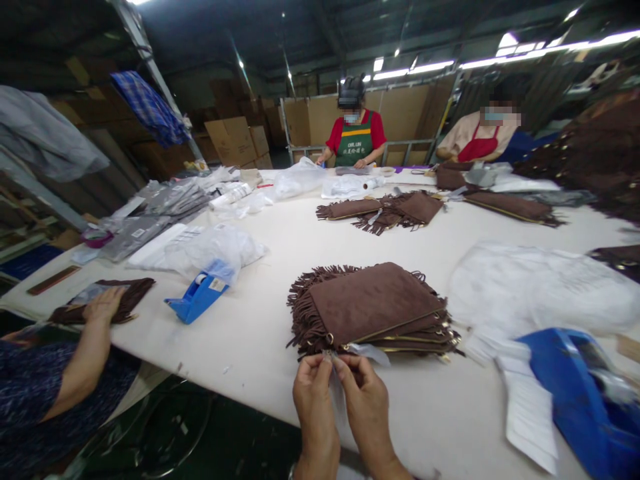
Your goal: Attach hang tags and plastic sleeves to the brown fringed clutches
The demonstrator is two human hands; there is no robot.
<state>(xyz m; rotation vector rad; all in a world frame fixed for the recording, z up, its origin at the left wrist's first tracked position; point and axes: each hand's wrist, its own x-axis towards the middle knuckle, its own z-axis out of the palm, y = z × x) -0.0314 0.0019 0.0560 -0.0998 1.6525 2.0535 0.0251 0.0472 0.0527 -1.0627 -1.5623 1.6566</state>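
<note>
A stack of brown suede-look fringed bags (375,300) with gold zippers lies on the table in front of me. At its near edge, my left hand (315,393) and my right hand (363,393) are close together, thumbs and fingertips pinched. Between them is a thin translucent plastic strip (339,403) that hangs down toward me. A small metallic bit shows at the fingertips, too small to make out. Another whitish plastic piece (373,353) sticks out beside my right fingers, against the lowest bags.
A blue tape dispenser (575,393) and white paper slips (527,407) lie at right, near clear plastic bags (540,287). Another blue dispenser (200,293) stands left. A co-worker's hand (105,303) rests on a brown bag at far left. Two people work across the table (280,240).
</note>
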